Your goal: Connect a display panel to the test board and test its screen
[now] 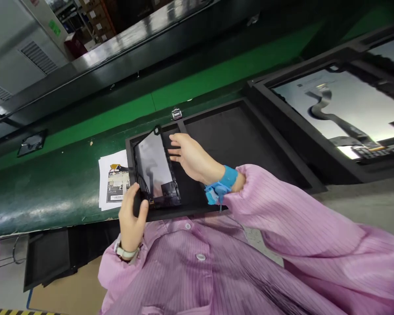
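A tablet-sized device (153, 164) with a shiny silver middle and black edges lies tilted in the left compartment of a black tray (210, 114). My left hand (131, 218) is by its lower left corner at the tray's edge, thumb and fingers apart. Over the tray, at the device's right side, my right hand (193, 159) has its fingers stretched out; whether a fingertip touches the device I cannot tell. Left of the tray, a circuit board (118, 186) with an orange flex cable rests on white paper sheets (104, 175).
Another black tray (259, 105) on the right holds a large shiny panel (344, 109) with a dark ribbon cable. A small metal piece (176, 114) sits behind my tray on the green belt (68, 175). Further left on the belt lies a small dark device (32, 143).
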`<state>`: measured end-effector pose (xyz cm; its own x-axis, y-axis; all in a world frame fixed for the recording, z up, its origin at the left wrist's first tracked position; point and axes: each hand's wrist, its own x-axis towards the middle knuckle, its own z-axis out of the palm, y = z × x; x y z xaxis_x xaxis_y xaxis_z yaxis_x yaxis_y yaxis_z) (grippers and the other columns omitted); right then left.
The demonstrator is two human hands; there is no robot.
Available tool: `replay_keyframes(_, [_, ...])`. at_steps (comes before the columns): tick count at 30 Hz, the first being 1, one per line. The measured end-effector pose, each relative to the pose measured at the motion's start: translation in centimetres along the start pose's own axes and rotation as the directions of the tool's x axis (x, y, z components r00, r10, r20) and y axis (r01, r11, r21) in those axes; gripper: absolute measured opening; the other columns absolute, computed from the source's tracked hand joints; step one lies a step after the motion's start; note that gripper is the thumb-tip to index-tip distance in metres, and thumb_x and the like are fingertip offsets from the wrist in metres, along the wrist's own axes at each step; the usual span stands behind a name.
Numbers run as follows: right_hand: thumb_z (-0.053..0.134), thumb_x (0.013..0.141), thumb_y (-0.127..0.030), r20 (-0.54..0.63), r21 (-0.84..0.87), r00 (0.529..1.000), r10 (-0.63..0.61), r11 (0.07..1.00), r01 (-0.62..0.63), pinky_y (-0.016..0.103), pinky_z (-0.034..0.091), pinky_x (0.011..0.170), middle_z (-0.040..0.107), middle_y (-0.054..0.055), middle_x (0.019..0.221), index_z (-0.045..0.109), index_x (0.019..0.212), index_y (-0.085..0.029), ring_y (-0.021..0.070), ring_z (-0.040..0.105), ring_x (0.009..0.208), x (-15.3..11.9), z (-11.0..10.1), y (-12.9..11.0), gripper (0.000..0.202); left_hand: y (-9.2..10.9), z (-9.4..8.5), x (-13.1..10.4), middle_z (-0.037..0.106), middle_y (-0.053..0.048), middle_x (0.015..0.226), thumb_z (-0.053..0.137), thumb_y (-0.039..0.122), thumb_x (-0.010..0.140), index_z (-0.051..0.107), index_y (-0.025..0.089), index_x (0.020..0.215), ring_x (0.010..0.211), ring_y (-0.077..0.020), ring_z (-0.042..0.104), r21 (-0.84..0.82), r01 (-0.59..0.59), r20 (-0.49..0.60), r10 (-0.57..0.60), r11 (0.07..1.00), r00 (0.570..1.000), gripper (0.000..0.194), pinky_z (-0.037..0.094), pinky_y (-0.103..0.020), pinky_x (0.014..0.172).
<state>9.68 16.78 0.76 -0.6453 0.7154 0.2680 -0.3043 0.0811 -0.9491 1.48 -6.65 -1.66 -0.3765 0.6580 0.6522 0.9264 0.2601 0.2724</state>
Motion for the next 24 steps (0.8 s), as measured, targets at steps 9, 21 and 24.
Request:
replay_keyframes(9, [0.032,0.103,-0.049,0.404,0.453,0.903,-0.146,0.890,-0.059,0.038,0.054,0.103,0.057,0.010,0.145,0.050,0.131,-0.023,0.0220,0.061,0.127,-2.7,5.1,-3.7,0.042,2.3,-5.4,10.0,0.051,-0.008,0.159,0.065,0.042,0.091,0.047,0.022,0.153,0.149,-0.0311,0.047,-0.515,0.314,0.045,-0.341,0.798,0.939,0.068,0.043,-0.047,0.123])
replay_keyframes(21, [0.039,0.104,-0.055,0.405,0.176,0.581,-0.706,0.684,0.708,0.050,0.030,0.128,0.046,0.018,0.158,0.038,0.155,-0.009,0.0288,0.031,0.151,-10.0,9.1,0.9,0.069,1.3,-7.2,10.0,0.074,-0.006,0.131,0.082,0.037,0.074,0.072,0.020,0.126,0.124,-0.0300,0.068,-0.587,0.440,0.089,-0.486,0.679,0.870,0.056,0.056,-0.039,0.107])
replay_keyframes(24, [0.034,0.105,-0.056,0.337,0.098,0.702,-0.627,0.765,0.636,0.055,0.023,0.130,0.038,0.019,0.163,0.037,0.157,-0.010,0.0307,0.025,0.155,-9.6,7.9,1.2,0.069,1.3,-7.9,9.3,0.076,-0.004,0.126,0.084,0.035,0.073,0.076,0.024,0.117,0.124,-0.0289,0.068,-0.654,0.440,0.038,-0.554,0.616,0.832,0.046,0.057,-0.038,0.105])
